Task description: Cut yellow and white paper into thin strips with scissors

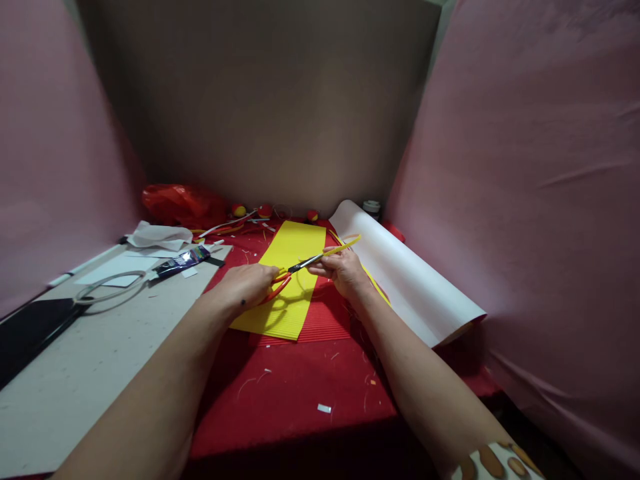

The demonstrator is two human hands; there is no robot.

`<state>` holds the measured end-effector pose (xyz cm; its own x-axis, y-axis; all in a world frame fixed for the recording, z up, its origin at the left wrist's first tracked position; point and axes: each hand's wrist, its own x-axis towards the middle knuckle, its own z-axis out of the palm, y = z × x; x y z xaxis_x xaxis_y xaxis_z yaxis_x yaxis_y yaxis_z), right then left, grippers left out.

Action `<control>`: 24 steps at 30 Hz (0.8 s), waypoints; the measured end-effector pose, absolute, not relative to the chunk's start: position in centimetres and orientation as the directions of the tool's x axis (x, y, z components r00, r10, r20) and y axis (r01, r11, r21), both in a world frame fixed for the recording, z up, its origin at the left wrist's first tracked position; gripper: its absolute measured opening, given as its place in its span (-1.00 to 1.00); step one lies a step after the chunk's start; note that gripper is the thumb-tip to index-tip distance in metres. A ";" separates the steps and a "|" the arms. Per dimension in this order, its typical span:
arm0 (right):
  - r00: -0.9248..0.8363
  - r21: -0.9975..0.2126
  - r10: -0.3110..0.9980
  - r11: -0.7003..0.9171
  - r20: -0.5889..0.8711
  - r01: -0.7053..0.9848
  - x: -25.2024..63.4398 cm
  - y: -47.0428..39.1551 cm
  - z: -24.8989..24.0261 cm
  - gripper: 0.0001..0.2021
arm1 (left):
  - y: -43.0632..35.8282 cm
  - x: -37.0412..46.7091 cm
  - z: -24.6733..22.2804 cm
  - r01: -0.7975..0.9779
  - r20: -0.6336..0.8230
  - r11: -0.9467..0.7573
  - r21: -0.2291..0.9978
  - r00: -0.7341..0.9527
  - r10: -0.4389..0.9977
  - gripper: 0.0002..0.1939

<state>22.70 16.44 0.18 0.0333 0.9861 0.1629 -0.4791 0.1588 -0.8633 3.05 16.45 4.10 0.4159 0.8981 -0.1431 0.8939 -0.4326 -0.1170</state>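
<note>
Trimming or nipping so narrow a strip should go best with the left hand (250, 285) steady on the handles of the red-handled scissors (283, 287) and the right hand (343, 270) supporting the yellow corrugated strip (345, 249) close to the blades. A square meeting of blade and strip would help keep the ridges from crushing, and the right fingertips are best kept behind the cutting line.

The left grip is clamped on the scissor handles, the blades pointing toward 2 o'clock. The right grip is pinched together on the strip, whose near end meets or nearly meets the blade tips; whether the blades part around it cannot be told. From the left grip, the strip lies at 2 o'clock; from the right grip, it rises just at the fingertips, its free end toward 1 o'clock.

Beneath the scissors, a yellow corrugated sheet (290, 247) overlaps a red corrugated sheet (327, 320) on the bench (295, 380). A white paper roll (405, 267) lies at the right hand's 3 o'clock.
</note>
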 end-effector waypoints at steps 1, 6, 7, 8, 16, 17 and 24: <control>0.034 -0.863 0.986 0.162 0.166 -0.479 22.7 16.5 0.2 -0.67 | 16.4 3.1 4.1 0.894 -0.152 -0.430 -0.122 0.412 0.899 -0.72; 0.032 -0.866 0.987 0.151 0.155 -0.476 22.5 16.4 0.2 -0.67 | 15.6 3.8 4.1 0.879 -0.155 -0.453 -0.148 0.431 0.889 -0.72; 0.027 -0.869 0.988 0.146 0.151 -0.473 22.4 16.3 0.2 -0.68 | 15.4 4.0 4.2 0.878 -0.157 -0.454 -0.149 0.432 0.888 -0.72; 0.021 -0.871 0.988 0.142 0.150 -0.471 22.4 16.3 0.3 -0.68 | 15.2 4.2 4.3 0.878 -0.161 -0.454 -0.151 0.432 0.888 -0.72; 0.013 -0.867 0.987 0.146 0.159 -0.477 22.4 16.3 0.2 -0.68 | 15.2 4.5 4.4 0.873 -0.142 -0.452 -0.181 0.431 0.891 -0.71; 0.012 -0.870 0.987 0.145 0.158 -0.472 22.4 16.3 0.1 -0.68 | 15.3 4.4 4.3 0.875 -0.142 -0.451 -0.175 0.431 0.891 -0.71; 0.010 -0.875 0.989 0.138 0.151 -0.463 22.4 16.2 0.3 -0.72 | 15.6 4.2 4.2 0.871 -0.164 -0.469 -0.147 0.446 0.880 -0.74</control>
